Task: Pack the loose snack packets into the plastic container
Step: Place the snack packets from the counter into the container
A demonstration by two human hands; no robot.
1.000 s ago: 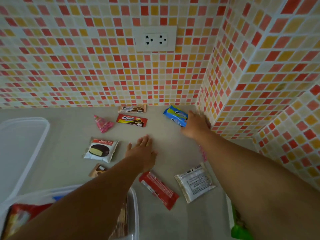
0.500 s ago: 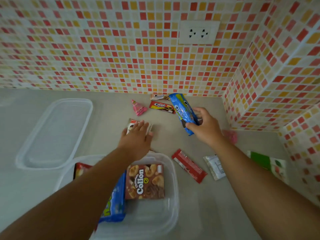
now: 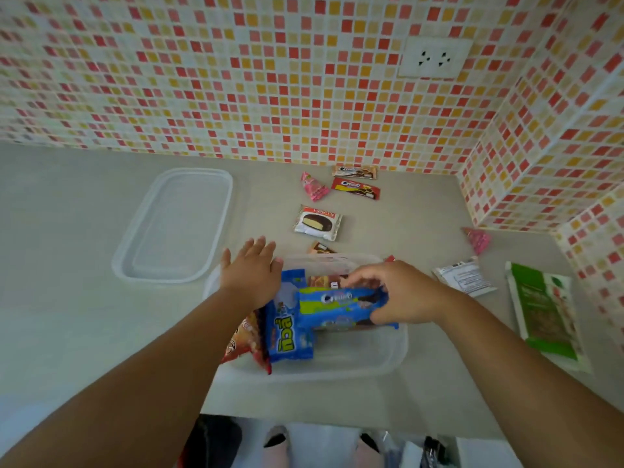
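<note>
Right hand (image 3: 401, 295) grips blue Oreo biscuit packet (image 3: 341, 307) over clear plastic container (image 3: 388, 359) at near desk centre, likely lowering it in; left hand (image 3: 251, 275) flat, fingers straight, probably steadying the rim.

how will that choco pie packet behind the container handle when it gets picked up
The choco pie packet looks puffed and small, so probably light. Its glossy wrapper may be slippery; the crimped ends offer a pinch. The cake pictured suggests it would squash under a hard grip.

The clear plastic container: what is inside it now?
Inside the clear plastic container stand a blue snack packet and a red-orange packet; a brown box is mostly covered by the blue Oreo packet the right hand holds.
</note>
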